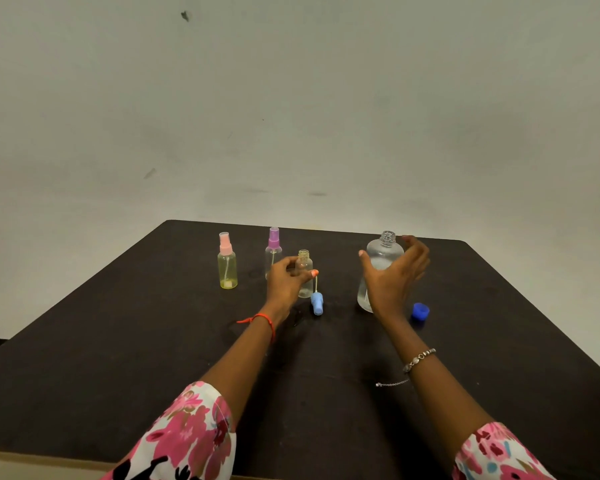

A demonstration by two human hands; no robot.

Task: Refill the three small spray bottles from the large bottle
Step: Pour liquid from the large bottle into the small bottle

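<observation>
Dark table (118, 358) with large bottle (382, 252), pale wall (291, 98)

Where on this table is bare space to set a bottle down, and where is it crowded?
Bare: the table left of the yellow bottle; right of the blue cap; the near middle, this side of the sprayer. Crowded: the row from the purple-topped bottle past the open small bottle to the large bottle.
</observation>
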